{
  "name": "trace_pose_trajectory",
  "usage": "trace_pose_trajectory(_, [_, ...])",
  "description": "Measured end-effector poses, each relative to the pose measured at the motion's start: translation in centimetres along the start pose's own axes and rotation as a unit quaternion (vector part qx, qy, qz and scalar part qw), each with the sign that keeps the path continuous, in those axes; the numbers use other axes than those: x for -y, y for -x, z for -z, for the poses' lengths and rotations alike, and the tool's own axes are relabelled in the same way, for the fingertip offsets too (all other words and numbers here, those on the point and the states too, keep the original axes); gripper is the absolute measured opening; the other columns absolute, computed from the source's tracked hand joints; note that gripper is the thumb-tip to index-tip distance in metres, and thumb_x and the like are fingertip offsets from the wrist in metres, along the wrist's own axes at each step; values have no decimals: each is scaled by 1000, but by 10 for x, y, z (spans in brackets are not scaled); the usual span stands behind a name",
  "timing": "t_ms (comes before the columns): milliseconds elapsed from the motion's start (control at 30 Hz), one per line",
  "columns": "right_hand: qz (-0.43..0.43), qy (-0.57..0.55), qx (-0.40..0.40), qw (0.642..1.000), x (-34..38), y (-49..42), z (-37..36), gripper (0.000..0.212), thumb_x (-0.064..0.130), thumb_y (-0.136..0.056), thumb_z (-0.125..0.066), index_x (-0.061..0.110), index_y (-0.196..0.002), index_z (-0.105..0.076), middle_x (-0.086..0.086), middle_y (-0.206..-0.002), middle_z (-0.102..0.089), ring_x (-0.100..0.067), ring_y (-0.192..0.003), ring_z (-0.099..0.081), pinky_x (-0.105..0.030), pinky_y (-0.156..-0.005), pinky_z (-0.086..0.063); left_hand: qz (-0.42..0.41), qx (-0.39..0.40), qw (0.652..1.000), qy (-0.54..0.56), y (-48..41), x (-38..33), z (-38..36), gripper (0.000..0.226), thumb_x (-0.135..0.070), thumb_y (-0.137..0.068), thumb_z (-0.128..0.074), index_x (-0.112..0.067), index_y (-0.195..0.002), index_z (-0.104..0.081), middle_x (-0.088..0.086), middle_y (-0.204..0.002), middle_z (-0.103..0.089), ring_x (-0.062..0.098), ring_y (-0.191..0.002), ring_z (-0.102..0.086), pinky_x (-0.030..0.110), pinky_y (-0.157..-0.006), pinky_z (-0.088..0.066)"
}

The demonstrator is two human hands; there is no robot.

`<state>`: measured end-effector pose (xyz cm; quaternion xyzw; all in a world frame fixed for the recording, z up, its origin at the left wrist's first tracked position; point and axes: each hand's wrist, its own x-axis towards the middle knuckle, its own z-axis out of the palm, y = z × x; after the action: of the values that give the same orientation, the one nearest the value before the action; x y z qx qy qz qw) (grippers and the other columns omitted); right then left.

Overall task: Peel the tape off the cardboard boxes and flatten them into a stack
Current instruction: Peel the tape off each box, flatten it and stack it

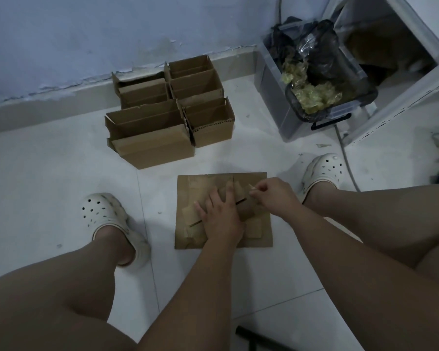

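Lying flat on the white tiled floor (48,186), between the person's feet, is a brown flattened cardboard sheet (261,239), its edges roughly square to the view. On top of it rests a smaller flattened brown box (195,224), its long axis running slantwise from near left to far right. The left hand (221,216) presses down on this box with fingers straight and spread. The right hand (274,198), at the box's far-right end, pinches a thin strip of pale tape (252,190) between thumb and fingertips, the strip pointing up and away.

White perforated clogs (104,214) stand on either side. Farther off, a cluster of open-topped brown cardboard boxes (167,110) sits near the foot of a pale blue wall (86,34) with flaking paint along its base. To the right stands a clear plastic bin lined with a black bag (322,54), holding crumpled yellowish tape (312,95), beside a white metal shelf frame (403,46). A grey cable (347,160) trails across the tiles.
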<state>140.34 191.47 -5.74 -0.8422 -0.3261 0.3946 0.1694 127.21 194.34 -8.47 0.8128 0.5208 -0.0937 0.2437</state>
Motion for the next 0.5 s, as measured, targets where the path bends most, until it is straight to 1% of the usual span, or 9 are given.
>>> trace_pose_trajectory(67, [-48,-65,-1,997,-11,2,-7,21,25,-90,-62,16,-72,-67,-3,-72,-63,-22,-75,-61,-35,-71,-51,-16,18,1000,14,3,7,-5,98,-28,-76,-68,-31,-148,-2,13,-150,-9,32,-140,-10,53,-115,4])
trace_pose_trajectory(100, [-81,-119,1,990,-17,4,-10,22,21,-91,-62,14,-70,-65,-6,-72,-62,-25,-75,-61,-39,-74,-53,-28,31,999,20,4,10,-8,99,-29,-75,-68,-31,-148,-2,13,-149,-9,31,-140,-8,53,-115,6])
trace_pose_trajectory(133, [-118,-182,9,976,-22,6,-13,21,17,-91,-61,11,-71,-64,-10,-75,-62,-28,-77,-62,-41,-75,-55,-38,40,998,21,4,12,-11,100,-30,-73,-69,-32,-148,-2,13,-149,-8,31,-140,-7,53,-115,7])
trace_pose_trajectory(200, [-186,-301,23,935,-30,8,-16,15,11,-93,-58,4,-82,-64,-18,-86,-63,-31,-81,-63,-40,-73,-56,-52,46,997,20,4,14,-15,103,-32,-72,-71,-33,-148,-1,12,-148,-8,30,-140,-5,52,-113,11])
trace_pose_trajectory(267, [-232,-373,21,898,-35,6,-20,15,7,-95,-54,2,-83,-61,-18,-85,-63,-28,-75,-62,-37,-68,-55,-61,38,997,35,1,14,-18,104,-32,-71,-72,-35,-148,-2,10,-146,-8,29,-140,-5,51,-112,14])
trace_pose_trajectory(300, [-246,-390,16,887,-35,5,-22,17,6,-95,-53,3,-80,-60,-17,-84,-62,-27,-72,-61,-35,-66,-54,-65,34,996,43,0,15,-19,104,-31,-70,-73,-35,-148,-3,10,-145,-8,29,-139,-6,50,-111,15])
trace_pose_trajectory(367, [-261,-403,-8,877,-37,-1,-27,19,4,-96,-51,3,-78,-58,-19,-86,-63,-27,-68,-60,-34,-62,-51,-73,30,996,51,-2,16,-20,105,-31,-69,-73,-35,-148,-5,9,-144,-9,29,-138,-6,50,-111,16])
trace_pose_trajectory(433, [-265,-396,-19,879,-39,-4,-30,22,3,-96,-48,5,-76,-56,-19,-85,-63,-27,-67,-61,-31,-57,-48,-76,26,996,48,-2,17,-21,105,-31,-70,-74,-35,-148,-4,10,-144,-9,30,-139,-7,50,-111,16])
trace_pose_trajectory(500, [-277,-340,-52,897,-47,-3,-27,30,3,-96,-46,16,-70,-51,-9,-77,-59,-22,-68,-60,-24,-52,-44,-78,26,996,42,-2,18,-22,106,-31,-70,-75,-34,-149,-3,10,-145,-9,30,-139,-6,51,-111,16])
